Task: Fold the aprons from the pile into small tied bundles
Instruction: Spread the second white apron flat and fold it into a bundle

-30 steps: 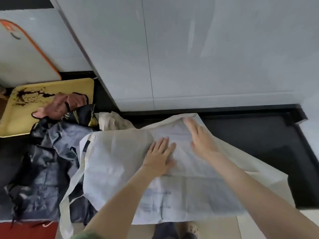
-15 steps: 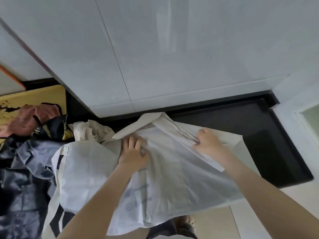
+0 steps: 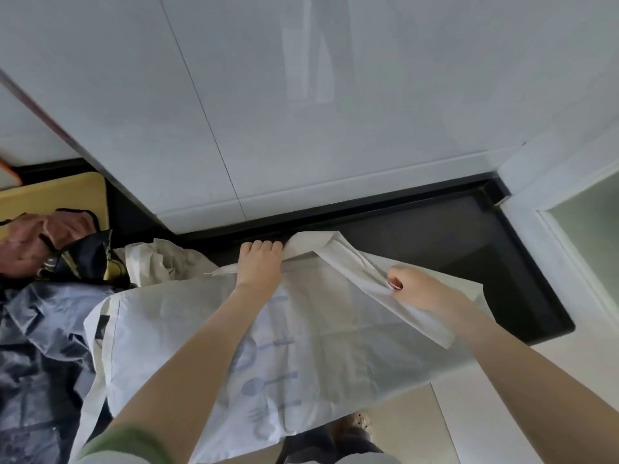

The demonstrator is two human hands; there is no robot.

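Starting nearest us, the hem of the white apron (image 3: 335, 346) hangs off the front edge of the black desk (image 3: 485, 249), over the tiled floor (image 3: 418, 426). The rest lies spread flat on the desk, its pale blue cutlery print showing faintly. We judge it is laid out like this so that we can square it up before folding.

Further out, our hands are on its far part. Our right hand (image 3: 418, 291) pinches a long band (image 3: 351, 266) of the same white cloth between thumb and curled fingers and holds it taut across the apron's right side. Whether it is a strap or a turned-over edge we cannot tell. Our left hand (image 3: 259, 266) sits at the far edge, its fingers curled down over the cloth where the band begins. That probably pins this end while the right hand draws the band straight.

To the left, beside and partly under the apron, the pile (image 3: 43, 329) waits: grey, cream, black-and-yellow and pink cloth, all crumpled. A yellow tray (image 3: 57, 195) lies behind it, and a white wall (image 3: 301, 112) rises beyond the desk.

By our reckoning this is an early fold, with no bundle tied yet.
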